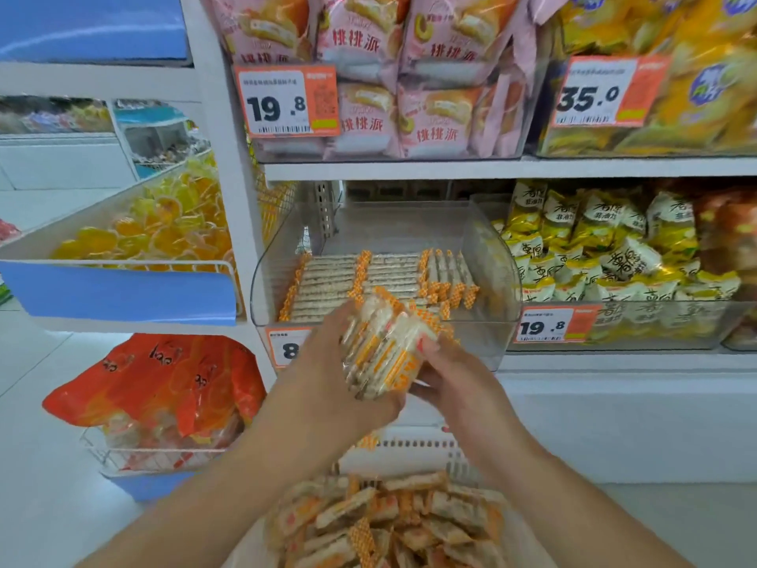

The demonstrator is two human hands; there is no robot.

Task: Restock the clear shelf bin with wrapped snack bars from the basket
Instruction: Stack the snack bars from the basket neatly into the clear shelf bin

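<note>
A stack of wrapped snack bars (383, 350), white with orange ends, is held in front of the clear shelf bin (491, 256). My left hand (327, 371) grips the stack from below and the left. My right hand (446, 375) pinches its right side with thumb on top. The bin holds rows of the same bars (340, 280) laid flat along its floor, with its upper part bare. Under my arms, the white basket (413, 448) is heaped with several loose bars (393, 522).
Pink cake packs (393, 75) and yellow bags (676, 75) fill the shelf above. Yellow-white snack packs (606, 248) sit in the bin to the right. At left, a tilted bin of orange jellies (155, 227) and a wire basket of red-orange bags (164, 387) stand close.
</note>
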